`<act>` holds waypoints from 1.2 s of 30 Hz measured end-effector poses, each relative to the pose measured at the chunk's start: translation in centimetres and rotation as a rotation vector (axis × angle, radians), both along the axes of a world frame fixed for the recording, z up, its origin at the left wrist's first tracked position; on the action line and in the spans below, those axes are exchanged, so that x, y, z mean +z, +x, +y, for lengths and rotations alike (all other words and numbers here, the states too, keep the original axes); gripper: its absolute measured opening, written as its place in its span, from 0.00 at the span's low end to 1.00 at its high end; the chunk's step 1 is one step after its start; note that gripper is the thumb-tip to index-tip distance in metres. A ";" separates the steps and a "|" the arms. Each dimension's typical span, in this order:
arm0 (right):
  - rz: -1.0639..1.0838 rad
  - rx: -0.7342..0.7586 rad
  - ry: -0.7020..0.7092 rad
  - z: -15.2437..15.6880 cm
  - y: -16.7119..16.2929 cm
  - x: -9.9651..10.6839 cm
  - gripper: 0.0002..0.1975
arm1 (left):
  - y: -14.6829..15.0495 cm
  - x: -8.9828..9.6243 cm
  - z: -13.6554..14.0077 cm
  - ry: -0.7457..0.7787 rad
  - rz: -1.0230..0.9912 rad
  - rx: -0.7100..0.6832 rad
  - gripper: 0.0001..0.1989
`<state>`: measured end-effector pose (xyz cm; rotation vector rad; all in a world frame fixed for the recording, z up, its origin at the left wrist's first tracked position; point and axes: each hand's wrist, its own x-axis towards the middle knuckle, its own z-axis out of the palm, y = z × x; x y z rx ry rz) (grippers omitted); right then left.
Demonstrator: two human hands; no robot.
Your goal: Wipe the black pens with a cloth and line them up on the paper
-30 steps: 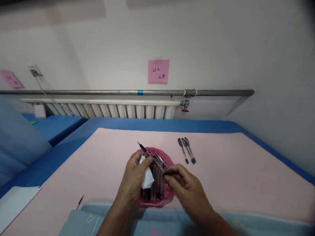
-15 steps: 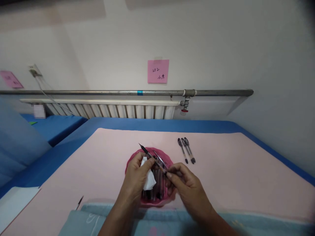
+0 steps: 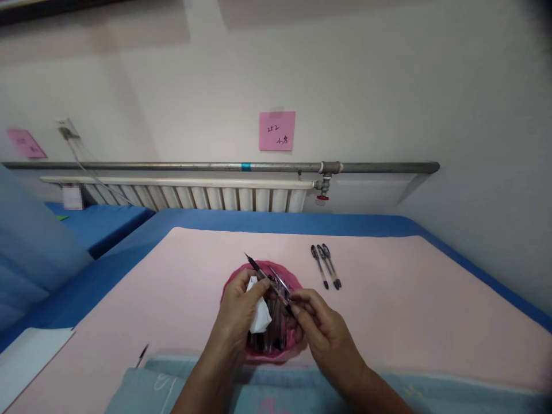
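- A white sheet (image 3: 37,356) lies at the near left of the pink-covered tabletop (image 3: 409,299).
- The left hand (image 3: 237,305) grips a pen and a crumpled white tissue (image 3: 260,318) between thumb and fingers.
- The held pen (image 3: 276,292) slants over the basket, its fine tip pointing far left; it has a black grip, a slim, see-through barrel and a dark near end.
- The round pink basket (image 3: 276,360) sits below both hands, filled with clear-barrelled pens, some showing black parts.
- The right hand (image 3: 330,333) is narrowed, thumb and fingers pinching the held pen's near end.
- Three black-capped pens (image 3: 326,267) lie side by side, farther right.
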<state>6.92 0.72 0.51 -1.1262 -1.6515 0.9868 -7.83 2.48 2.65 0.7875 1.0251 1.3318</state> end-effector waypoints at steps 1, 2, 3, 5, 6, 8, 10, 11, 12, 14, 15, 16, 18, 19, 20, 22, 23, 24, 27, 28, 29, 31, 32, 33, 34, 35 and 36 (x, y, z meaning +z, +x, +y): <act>-0.024 -0.003 0.020 0.0 0.0 0.0 0.08 | 0.0 0.0 0.0 -0.003 0.002 -0.003 0.11; -0.056 -0.019 0.041 0.0 0.0 0.0 0.08 | 0.0 0.0 0.0 -0.005 0.003 -0.004 0.11; -0.088 -0.040 0.060 -0.1 0.0 0.0 0.08 | 0.0 0.0 0.0 -0.005 0.006 -0.004 0.11; -0.117 -0.068 0.080 -0.1 0.0 0.0 0.06 | -0.1 -0.1 0.0 0.007 0.016 0.001 0.11; -0.106 -0.063 0.081 -0.1 0.1 0.0 0.05 | -0.1 -0.2 0.0 0.016 0.025 0.001 0.11; -0.069 -0.018 0.068 -0.1 0.1 0.0 0.05 | -0.1 -0.3 0.0 0.031 0.040 -0.008 0.11; -0.066 0.017 0.058 -0.2 0.1 -0.1 0.07 | -0.1 -0.5 0.0 0.040 0.067 -0.008 0.10; -0.086 0.012 0.063 -0.2 0.1 -0.2 0.08 | -0.1 -0.6 0.0 0.044 0.088 -0.002 0.09; -0.116 -0.008 0.074 -0.2 0.1 -0.1 0.08 | -0.1 -0.7 0.1 0.048 0.114 0.008 0.09; -0.173 -0.063 0.108 -0.2 0.1 0.0 0.09 | 0.0 -0.8 0.2 0.056 0.169 0.028 0.09; -0.188 -0.075 0.121 -0.2 0.1 0.1 0.09 | 0.0 -0.8 0.2 0.060 0.188 0.036 0.09; -0.195 -0.070 0.129 -0.2 0.1 0.1 0.09 | 0.0 -0.8 0.2 0.067 0.203 0.042 0.09; -0.205 -0.045 0.139 -0.2 0.1 0.2 0.09 | 0.0 -0.8 0.2 0.069 0.211 0.045 0.08; -0.218 -0.038 0.152 -0.2 0.2 0.2 0.10 | -0.1 -0.9 0.2 0.064 0.206 0.041 0.08; -0.236 -0.037 0.173 -0.1 0.2 0.1 0.11 | -0.1 -0.9 0.2 0.055 0.199 0.034 0.08; -0.264 -0.038 0.233 0.0 0.4 -0.3 0.11 | -0.2 -1.0 0.3 0.030 0.185 0.023 0.08; -0.267 -0.034 0.258 0.0 0.4 -0.5 0.11 | -0.2 -1.0 0.4 0.019 0.180 0.018 0.08; -0.263 -0.024 0.275 0.0 0.5 -0.7 0.10 | -0.3 -1.1 0.4 0.015 0.179 0.015 0.08; -0.244 -0.002 0.270 0.0 0.6 -1.0 0.07 | -0.3 -1.1 0.5 0.052 0.188 0.014 0.09; -0.238 -0.001 0.250 0.0 0.6 -1.0 0.07 | -0.4 -1.0 0.5 0.075 0.193 0.012 0.09; -0.231 -0.003 0.223 0.0 0.6 -0.9 0.06 | -0.4 -0.9 0.5 0.093 0.197 0.006 0.09; -0.215 -0.014 0.159 -0.1 0.4 -0.5 0.05 | -0.4 -0.8 0.5 0.108 0.199 -0.014 0.08; -0.208 -0.017 0.129 -0.2 0.3 -0.3 0.05 | -0.4 -0.7 0.4 0.105 0.199 -0.019 0.08; -0.203 -0.017 0.103 -0.2 0.1 0.0 0.06 | -0.3 -0.7 0.3 0.102 0.203 -0.021 0.08; -0.199 -0.016 0.083 -0.3 0.0 0.2 0.07 | -0.3 -0.7 0.3 0.101 0.216 -0.022 0.07; -0.191 -0.013 0.067 -0.3 -0.1 0.4 0.09 | -0.2 -0.7 0.2 0.099 0.236 -0.029 0.07; -0.178 -0.007 0.052 -0.4 -0.2 0.5 0.11 | -0.1 -0.8 0.1 0.096 0.260 -0.047 0.07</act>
